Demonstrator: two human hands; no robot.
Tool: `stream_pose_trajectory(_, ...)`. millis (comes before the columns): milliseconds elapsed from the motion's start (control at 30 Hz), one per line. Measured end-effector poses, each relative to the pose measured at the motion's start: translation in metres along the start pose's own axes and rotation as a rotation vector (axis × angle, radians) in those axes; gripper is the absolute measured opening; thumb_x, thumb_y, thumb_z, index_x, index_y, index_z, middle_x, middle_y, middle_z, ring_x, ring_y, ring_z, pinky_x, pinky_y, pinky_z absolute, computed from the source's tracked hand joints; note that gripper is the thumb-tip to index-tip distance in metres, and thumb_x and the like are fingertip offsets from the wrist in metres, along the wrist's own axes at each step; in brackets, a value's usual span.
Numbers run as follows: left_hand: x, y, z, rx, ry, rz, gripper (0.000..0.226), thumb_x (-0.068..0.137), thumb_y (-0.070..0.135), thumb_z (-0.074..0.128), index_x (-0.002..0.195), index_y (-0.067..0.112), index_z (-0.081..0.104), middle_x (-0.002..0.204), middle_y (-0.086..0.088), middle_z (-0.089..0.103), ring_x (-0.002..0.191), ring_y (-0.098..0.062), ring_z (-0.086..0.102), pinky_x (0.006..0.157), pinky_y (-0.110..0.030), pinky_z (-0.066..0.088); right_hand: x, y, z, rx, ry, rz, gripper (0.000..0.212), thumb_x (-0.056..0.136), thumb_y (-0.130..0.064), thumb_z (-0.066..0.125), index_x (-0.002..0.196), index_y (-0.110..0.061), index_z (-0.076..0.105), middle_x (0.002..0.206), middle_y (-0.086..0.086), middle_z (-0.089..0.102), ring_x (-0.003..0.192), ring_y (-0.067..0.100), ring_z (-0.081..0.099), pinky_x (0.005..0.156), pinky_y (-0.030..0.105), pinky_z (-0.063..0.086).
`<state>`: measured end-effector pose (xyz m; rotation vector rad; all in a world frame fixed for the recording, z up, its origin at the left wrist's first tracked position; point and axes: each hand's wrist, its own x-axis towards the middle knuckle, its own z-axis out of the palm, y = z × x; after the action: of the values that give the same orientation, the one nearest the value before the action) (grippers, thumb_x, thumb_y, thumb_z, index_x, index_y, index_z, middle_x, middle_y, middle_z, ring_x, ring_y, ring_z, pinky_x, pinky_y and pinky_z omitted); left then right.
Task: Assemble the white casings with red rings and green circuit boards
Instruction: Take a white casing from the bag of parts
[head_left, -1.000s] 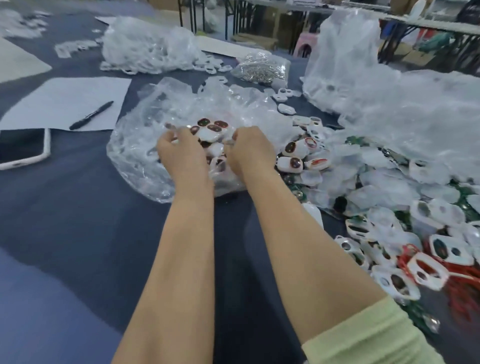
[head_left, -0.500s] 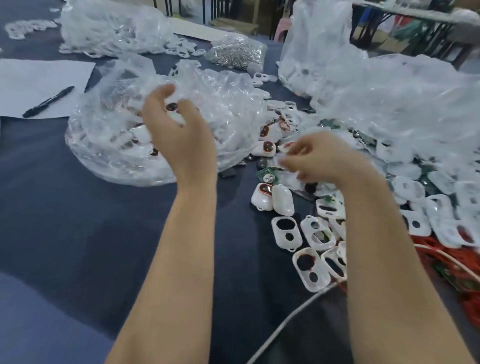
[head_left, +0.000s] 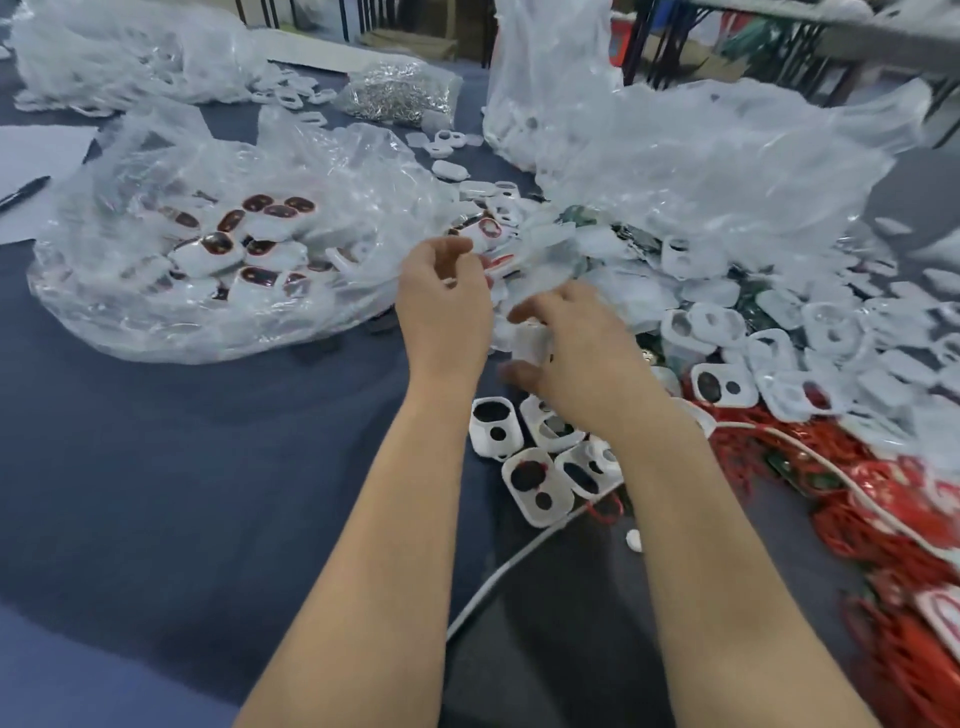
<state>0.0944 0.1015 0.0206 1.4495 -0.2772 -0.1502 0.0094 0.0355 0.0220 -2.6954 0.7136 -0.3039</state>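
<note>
My right hand (head_left: 582, 353) grips a white casing (head_left: 531, 340) between thumb and fingers, just above the near edge of the parts pile. My left hand (head_left: 444, 304) hovers beside it with curled fingers; blur hides whether it holds anything. Several empty white casings (head_left: 535, 486) lie open side up below my right wrist. A heap of red rings (head_left: 883, 525) spreads at the right. Green circuit boards (head_left: 636, 236) peek out among the loose casings (head_left: 831, 327). A clear bag (head_left: 156, 312) at the left holds assembled casings (head_left: 215, 249) with red-rimmed windows.
The dark blue table cloth (head_left: 182, 493) lies bare at the front left. A white cable (head_left: 498, 577) runs between my forearms. Big crumpled plastic bags (head_left: 701, 156) stand behind the pile. A bag of metal parts (head_left: 400, 96), paper and a pen (head_left: 23, 189) sit far back.
My left hand has come away from the clear bag, moving right toward the pile. My right hand has dropped closer to the table and now holds a white casing.
</note>
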Motion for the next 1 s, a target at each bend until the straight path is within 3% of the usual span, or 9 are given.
stream_pose_trajectory(100, -0.003, 0.008, 0.007, -0.052, 0.017, 0.015, 0.022, 0.091, 0.003, 0.046, 0.086, 0.021, 0.057, 0.101, -0.012, 0.068, 0.093, -0.026, 0.064, 0.091, -0.045, 0.053, -0.011, -0.004, 0.008, -0.165, -0.087, -0.055, 0.040, 0.081, -0.042, 0.071, 0.119, -0.031, 0.062, 0.148, 0.008, 0.024, 0.133, 0.032, 0.023, 0.104, 0.039, 0.028)
stream_pose_trajectory(200, -0.006, 0.014, 0.011, -0.140, 0.022, 0.029, 0.022, 0.091, 0.000, 0.044, 0.087, 0.018, 0.058, 0.090, -0.005, 0.067, 0.075, -0.013, 0.061, 0.073, -0.029, 0.053, -0.013, -0.006, 0.014, -0.191, -0.190, -0.043, 0.028, 0.087, -0.043, 0.064, 0.114, -0.036, 0.065, 0.160, 0.008, 0.004, 0.145, 0.035, 0.001, 0.118, 0.048, 0.012)
stream_pose_trajectory(300, -0.011, 0.019, 0.018, -0.192, 0.024, 0.023, 0.021, 0.092, 0.001, 0.043, 0.090, 0.015, 0.058, 0.085, 0.000, 0.066, 0.068, -0.008, 0.060, 0.067, -0.020, 0.048, -0.012, -0.009, 0.018, -0.141, -0.201, -0.018, 0.017, 0.091, -0.029, 0.059, 0.107, -0.028, 0.065, 0.155, 0.007, 0.016, 0.143, 0.034, 0.008, 0.117, 0.045, 0.015)
stream_pose_trajectory(400, -0.017, 0.021, 0.027, -0.194, -0.005, 0.020, 0.021, 0.093, 0.003, 0.043, 0.091, 0.017, 0.057, 0.088, 0.000, 0.067, 0.073, -0.007, 0.062, 0.074, -0.022, 0.050, -0.011, -0.011, 0.021, -0.153, -0.233, -0.047, 0.035, 0.088, -0.015, 0.050, 0.121, -0.024, 0.056, 0.143, 0.005, 0.030, 0.137, 0.031, 0.020, 0.114, 0.043, 0.023)
stream_pose_trajectory(633, -0.022, 0.024, 0.034, -0.220, -0.023, 0.052, 0.022, 0.093, 0.001, 0.042, 0.089, 0.016, 0.058, 0.089, -0.002, 0.066, 0.078, -0.011, 0.063, 0.076, -0.022, 0.050, -0.012, -0.010, 0.017, -0.141, -0.176, 0.043, 0.042, 0.090, -0.015, 0.051, 0.131, -0.019, 0.046, 0.135, 0.010, 0.036, 0.124, 0.035, 0.031, 0.100, 0.041, 0.030)
stream_pose_trajectory(733, -0.019, 0.025, 0.034, -0.227, -0.028, 0.063, 0.023, 0.092, 0.001, 0.042, 0.089, 0.016, 0.058, 0.089, -0.003, 0.067, 0.078, -0.013, 0.063, 0.078, -0.024, 0.051, -0.009, -0.015, 0.018, -0.184, -0.157, 0.009, 0.027, 0.089, -0.015, 0.051, 0.116, -0.017, 0.051, 0.124, 0.011, 0.046, 0.117, 0.033, 0.040, 0.091, 0.038, 0.033)
stream_pose_trajectory(800, -0.017, 0.024, 0.033, -0.231, 0.005, 0.096, 0.021, 0.091, -0.001, 0.042, 0.093, 0.013, 0.059, 0.090, -0.002, 0.067, 0.080, -0.013, 0.063, 0.079, -0.025, 0.051, -0.008, -0.014, 0.017, -0.199, -0.034, -0.033, 0.005, 0.087, -0.012, 0.049, 0.088, -0.017, 0.048, 0.105, 0.007, 0.054, 0.107, 0.032, 0.049, 0.081, 0.035, 0.034)
stream_pose_trajectory(900, -0.016, 0.021, 0.032, -0.139, 0.034, 0.209, 0.016, 0.093, 0.004, 0.050, 0.106, 0.008, 0.058, 0.099, 0.001, 0.063, 0.090, -0.006, 0.059, 0.082, -0.016, 0.047, -0.006, 0.001, 0.006, 0.227, 0.263, 0.109, 0.005, 0.092, -0.015, 0.051, 0.089, -0.012, 0.053, 0.092, 0.007, 0.064, 0.091, 0.028, 0.060, 0.081, 0.040, 0.047)
stream_pose_trajectory(1000, -0.025, 0.010, 0.037, 0.020, -0.367, 0.208, 0.035, 0.097, 0.029, 0.055, 0.128, 0.014, 0.048, 0.126, 0.002, 0.055, 0.117, -0.008, 0.053, 0.093, -0.012, 0.045, -0.009, 0.025, -0.017, 0.674, 0.421, 0.251, 0.014, 0.092, -0.022, 0.058, 0.100, -0.012, 0.053, 0.090, 0.004, 0.067, 0.082, 0.019, 0.065, 0.081, 0.038, 0.054)
